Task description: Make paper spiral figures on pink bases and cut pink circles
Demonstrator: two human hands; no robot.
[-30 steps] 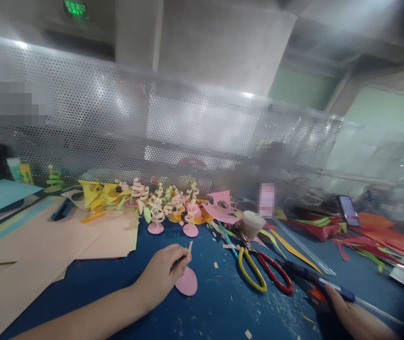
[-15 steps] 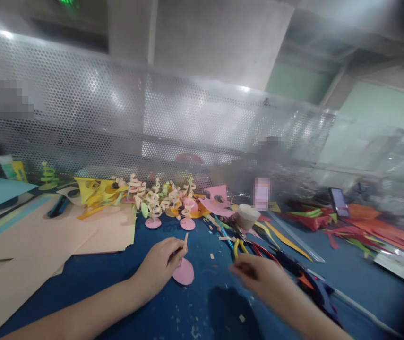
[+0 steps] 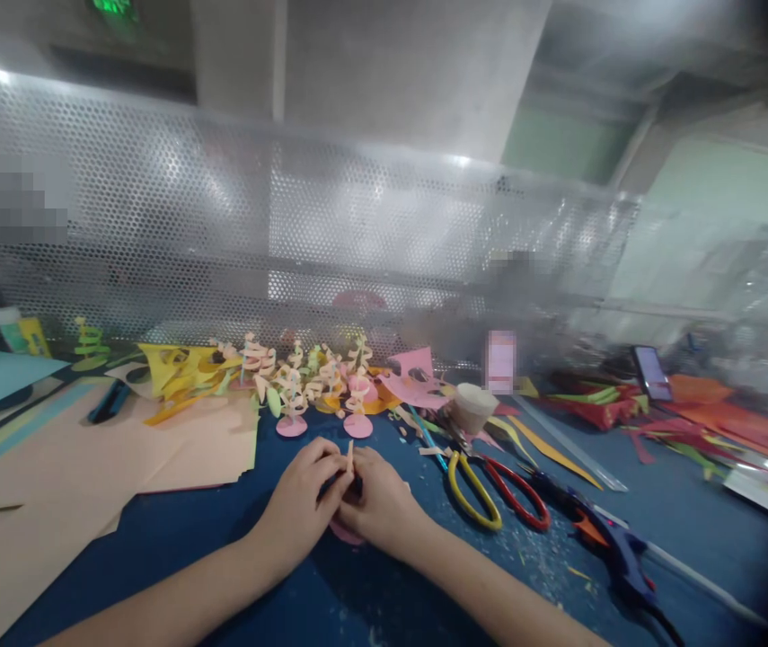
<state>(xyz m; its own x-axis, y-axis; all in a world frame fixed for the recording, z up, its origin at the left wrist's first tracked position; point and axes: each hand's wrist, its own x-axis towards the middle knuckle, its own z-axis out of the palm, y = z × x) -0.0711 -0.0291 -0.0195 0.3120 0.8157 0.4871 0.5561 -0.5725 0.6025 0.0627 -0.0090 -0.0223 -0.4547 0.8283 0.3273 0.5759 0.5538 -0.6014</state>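
In the middle of the blue table, my left hand point(image 3: 313, 490) pinches a narrow peach paper strip point(image 3: 349, 456), its tip standing up above the fingers. My right hand point(image 3: 384, 503) is closed against the left one, fingertips at the same strip; what lies between the fingers is mostly hidden. Below both hands a pink paper disc point(image 3: 346, 536) shows only by its near edge. Beyond them stand two finished-looking spiral paper pieces on pink round bases point(image 3: 291, 426), point(image 3: 357, 426).
Scissors with yellow and red handles point(image 3: 474, 494) and a blue glue gun point(image 3: 616, 548) with its cord lie at right. A white paper cup point(image 3: 472, 409) stands behind. Peach sheets point(image 3: 87, 449) are stacked left; yellow scraps point(image 3: 185, 377) lie behind.
My right hand has come left from beside the scissors and joined my left hand at the strip. It now covers part of the pink disc, and the scissors and glue gun show more fully.
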